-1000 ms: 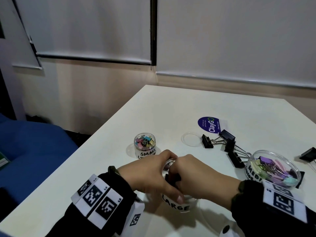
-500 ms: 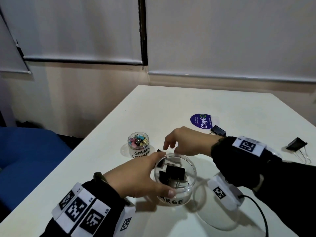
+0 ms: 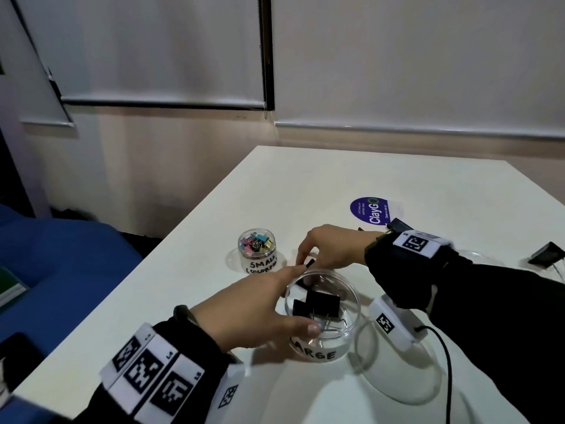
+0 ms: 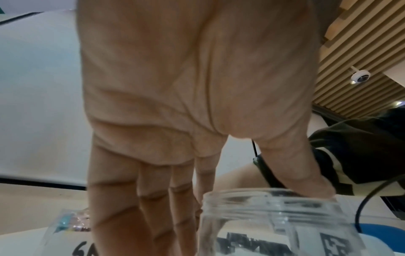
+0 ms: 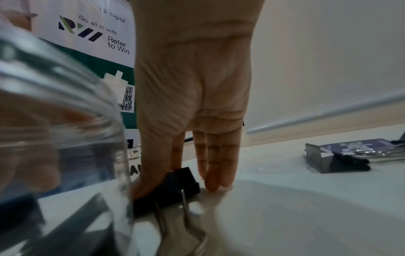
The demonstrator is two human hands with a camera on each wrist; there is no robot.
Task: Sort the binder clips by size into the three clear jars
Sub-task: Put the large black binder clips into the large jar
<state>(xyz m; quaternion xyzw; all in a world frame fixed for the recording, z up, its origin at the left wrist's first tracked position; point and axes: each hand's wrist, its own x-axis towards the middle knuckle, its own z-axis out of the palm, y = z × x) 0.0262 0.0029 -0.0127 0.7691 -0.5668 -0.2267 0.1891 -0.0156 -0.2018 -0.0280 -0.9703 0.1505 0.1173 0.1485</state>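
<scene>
My left hand (image 3: pixel 244 313) cups the jar marked LARGE (image 3: pixel 321 319), thumb on the near wall by the rim and fingers around the far side, so the jar stands upright and steady on the white table (image 3: pixel 336 179). Two or more large black clips (image 3: pixel 321 302) already lie inside it. My right hand (image 3: pixel 331 250) is down on the table just behind the jar, thumb and forefinger closing on a black binder clip (image 5: pixel 173 183); the other three fingers (image 5: pixel 217 166) touch the tabletop beside it. The clip lies against the jar's foot with its wire handles pointing toward the wrist. To do this well, I judge I should pinch the black body rather than the handles, lift clear of the rim, and drop it straight down the mouth while the left hand keeps the jar from sliding. The small jar (image 3: pixel 256 250) with coloured clips stands just beyond to the left. Hard to tell: whether the pinch is firm yet, since the jar wall blurs the thumb side in the right wrist view. The third jar is hidden behind my right sleeve; more black clips (image 3: pixel 547 258) lie at the right edge, cut off.
</scene>
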